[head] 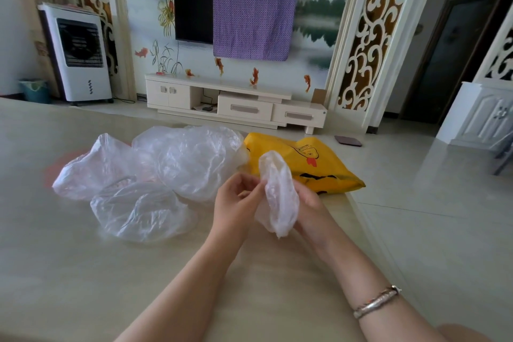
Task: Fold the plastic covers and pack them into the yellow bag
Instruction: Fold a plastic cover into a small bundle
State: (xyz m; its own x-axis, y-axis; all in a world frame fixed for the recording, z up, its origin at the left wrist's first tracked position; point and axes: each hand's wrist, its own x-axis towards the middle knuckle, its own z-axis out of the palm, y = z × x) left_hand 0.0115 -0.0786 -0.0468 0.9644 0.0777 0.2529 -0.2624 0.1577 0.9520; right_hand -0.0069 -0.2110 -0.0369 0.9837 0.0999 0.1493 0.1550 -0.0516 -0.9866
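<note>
A folded clear plastic cover stands upright between my two hands above the table. My left hand pinches its left edge with curled fingers. My right hand grips it from behind, mostly hidden by the plastic. The yellow bag with a red and black print lies flat on the table just behind my hands. Three unfolded clear covers lie to the left: a large one, one at far left and one nearest me.
The beige table ends at a right edge close to the yellow bag. Beyond it are a tiled floor, a white TV cabinet, a TV partly draped in purple cloth and an air cooler.
</note>
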